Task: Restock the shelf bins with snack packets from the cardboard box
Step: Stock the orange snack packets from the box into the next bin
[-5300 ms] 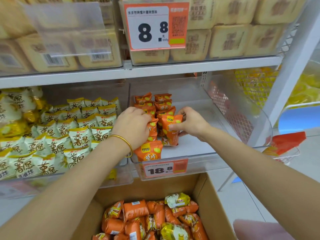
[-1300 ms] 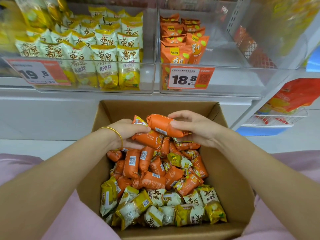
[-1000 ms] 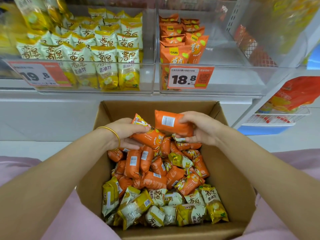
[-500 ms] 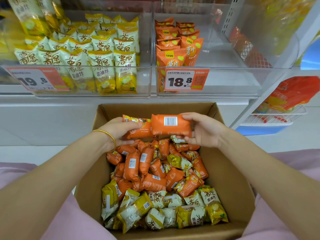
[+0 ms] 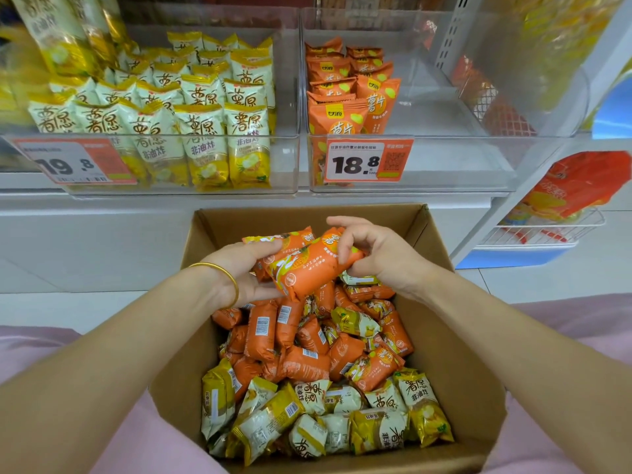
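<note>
**binnoob:** what's closest to the camera?

**aisle9:** pink fabric (image 5: 85, 422) at 7 and 5 o'clock, with both bare forearms coming in over it. Between them at 6 sits the open brown cardboard box (image 5: 451, 354). Its near end is stuffed with jumbled yellow-and-white foil snack packets (image 5: 318, 419). Just past those is a heap of orange foil snack packets (image 5: 294, 340), lots of them barcode side up.

**binnoob:** and the hands?

**aisle9:** both are over the far end of the box, about dead centre. The left hand (image 5: 246, 271), thin gold bangle (image 5: 222, 278) on its wrist, is palm up. Its fingers are hidden under the packets and the thumb is clamped on top of the rear orange packet (image 5: 284, 239). The right hand (image 5: 376, 258) pinches the 3 o'clock end of the front orange packet (image 5: 307, 268), fingers curled round it, index finger lifted clear. That one lies tilted across the left palm and overlaps the rear one. Both are up above the heap, not in a bin.

**binnoob:** shelf?

**aisle9:** further back are two bins side by side.
- **11 o'clock:** the left clear plastic bin (image 5: 285, 165) is packed with upright shelved yellow packets (image 5: 205, 131), and its price tag (image 5: 73, 162) reads 19.8.
- **1 o'clock:** the right clear plastic bin (image 5: 461, 165) has shelved orange packets (image 5: 342, 94) standing in rows along its 9 o'clock wall, behind the 18.8 tag (image 5: 369, 160).
- **3 o'clock:** a white wire basket (image 5: 533, 234) holds a red-orange bag (image 5: 578, 186).
</note>
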A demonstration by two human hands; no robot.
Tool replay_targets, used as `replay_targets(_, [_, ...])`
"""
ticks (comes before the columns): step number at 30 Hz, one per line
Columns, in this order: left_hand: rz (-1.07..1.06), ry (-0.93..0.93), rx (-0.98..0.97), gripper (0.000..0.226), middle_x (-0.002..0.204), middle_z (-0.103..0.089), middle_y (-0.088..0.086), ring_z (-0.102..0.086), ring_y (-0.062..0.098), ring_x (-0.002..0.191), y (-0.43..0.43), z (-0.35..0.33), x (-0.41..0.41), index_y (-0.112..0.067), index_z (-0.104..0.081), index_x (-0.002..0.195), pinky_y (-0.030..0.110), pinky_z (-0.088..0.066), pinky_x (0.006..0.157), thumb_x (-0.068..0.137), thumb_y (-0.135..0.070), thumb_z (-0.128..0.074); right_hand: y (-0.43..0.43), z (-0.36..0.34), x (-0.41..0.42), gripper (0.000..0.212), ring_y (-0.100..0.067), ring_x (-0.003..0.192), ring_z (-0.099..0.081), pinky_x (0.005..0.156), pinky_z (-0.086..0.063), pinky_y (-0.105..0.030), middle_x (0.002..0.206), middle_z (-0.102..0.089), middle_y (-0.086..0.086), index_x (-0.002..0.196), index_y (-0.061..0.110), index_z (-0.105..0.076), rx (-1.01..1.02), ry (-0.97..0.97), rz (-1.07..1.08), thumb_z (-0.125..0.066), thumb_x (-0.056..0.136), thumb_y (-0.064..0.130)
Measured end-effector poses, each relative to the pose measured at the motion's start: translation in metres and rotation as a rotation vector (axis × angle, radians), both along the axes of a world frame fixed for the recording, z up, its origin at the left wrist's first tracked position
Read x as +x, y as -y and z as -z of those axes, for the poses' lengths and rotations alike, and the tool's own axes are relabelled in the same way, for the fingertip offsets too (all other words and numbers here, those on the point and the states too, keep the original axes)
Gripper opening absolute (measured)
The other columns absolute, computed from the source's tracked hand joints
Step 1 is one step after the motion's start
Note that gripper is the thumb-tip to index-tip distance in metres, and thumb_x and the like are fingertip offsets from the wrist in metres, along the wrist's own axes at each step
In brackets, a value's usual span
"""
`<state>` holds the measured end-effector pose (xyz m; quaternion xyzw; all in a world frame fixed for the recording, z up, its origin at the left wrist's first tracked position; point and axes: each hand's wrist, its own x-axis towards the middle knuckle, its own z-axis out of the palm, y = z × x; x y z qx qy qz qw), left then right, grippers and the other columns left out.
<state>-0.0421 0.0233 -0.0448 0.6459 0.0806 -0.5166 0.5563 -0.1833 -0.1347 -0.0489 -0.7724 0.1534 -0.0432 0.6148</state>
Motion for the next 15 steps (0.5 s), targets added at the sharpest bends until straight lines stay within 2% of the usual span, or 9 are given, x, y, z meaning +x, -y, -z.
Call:
replay_targets(4, [0.053,0.083,-0.031,0.044,0.114,-0.062,0.019,-0.066,0.029,0.09,0.001,0.003,-0.003,-0.007,-0.047,0.127,0.046,-0.058,0.054,0.087,-0.015,-0.064,-0.003,0.006,0.001,0.04,-0.016,0.125,-0.047,0.089,-0.049,-0.033,0.137,-0.045,-0.001,0.077,0.022,-0.062,0.034,-0.017,0.038,-0.062,0.073,-0.018])
replay_targets(7, [0.042,0.123,-0.046,0.05,0.119,-0.061,0.019,-0.066,0.031,0.096,0.001,0.002,-0.005,-0.009,-0.045,0.128,0.046,-0.058,0.057,0.085,-0.016,-0.068,-0.007,0.008,0.003,0.016,-0.019,0.103,-0.057,0.082,-0.052,-0.029,0.113,-0.056,-0.006,0.085,0.017,-0.053,0.222,-0.018,0.111,-0.063,0.088,0.005])
replay_targets(8, [0.036,0.135,-0.055,0.051,0.12,-0.06,0.019,-0.065,0.032,0.097,0.001,0.002,-0.005,-0.01,-0.044,0.128,0.047,-0.058,0.058,0.084,-0.016,-0.068,-0.008,0.009,0.004,0.014,-0.021,0.101,-0.058,0.081,-0.052,-0.029,0.112,-0.056,-0.009,0.09,0.018,-0.05,0.251,-0.019,0.166,-0.063,0.089,0.012])
replay_targets(9, [0.028,0.147,-0.068,0.051,0.12,-0.06,0.018,-0.065,0.031,0.097,0.001,0.001,-0.006,-0.011,-0.042,0.128,0.048,-0.059,0.059,0.084,-0.015,-0.068,-0.007,0.011,0.005,0.02,-0.022,0.104,-0.058,0.081,-0.053,-0.03,0.116,-0.055,-0.011,0.098,0.019,-0.047,0.269,-0.042,0.215,-0.064,0.089,0.016])
replay_targets(12, [0.022,0.177,-0.106,0.053,0.121,-0.058,0.016,-0.064,0.031,0.099,0.002,0.001,-0.009,-0.012,-0.039,0.129,0.05,-0.058,0.069,0.084,-0.013,-0.068,-0.005,0.012,0.005,0.057,-0.024,0.107,-0.06,0.08,-0.057,-0.033,0.126,-0.052,-0.014,0.131,0.016,-0.036,0.389,-0.195,0.223,-0.069,0.084,0.013])
replay_targets(13, [0.023,0.181,-0.112,0.053,0.121,-0.058,0.016,-0.064,0.031,0.099,0.001,0.001,-0.01,-0.012,-0.039,0.129,0.051,-0.057,0.07,0.084,-0.013,-0.068,-0.005,0.011,0.005,0.058,-0.023,0.106,-0.062,0.078,-0.058,-0.033,0.126,-0.054,-0.015,0.134,0.011,-0.037,0.453,-0.241,0.193,-0.068,0.084,0.011])
replay_targets(15, [0.023,0.183,-0.124,0.05,0.119,-0.059,0.015,-0.064,0.029,0.097,0.001,0.001,-0.012,-0.013,-0.041,0.127,0.049,-0.057,0.068,0.085,-0.012,-0.067,-0.003,0.008,0.004,0.045,-0.021,0.101,-0.064,0.077,-0.059,-0.032,0.12,-0.061,-0.015,0.127,0.003,-0.048,0.561,-0.285,0.154,-0.066,0.085,0.007])
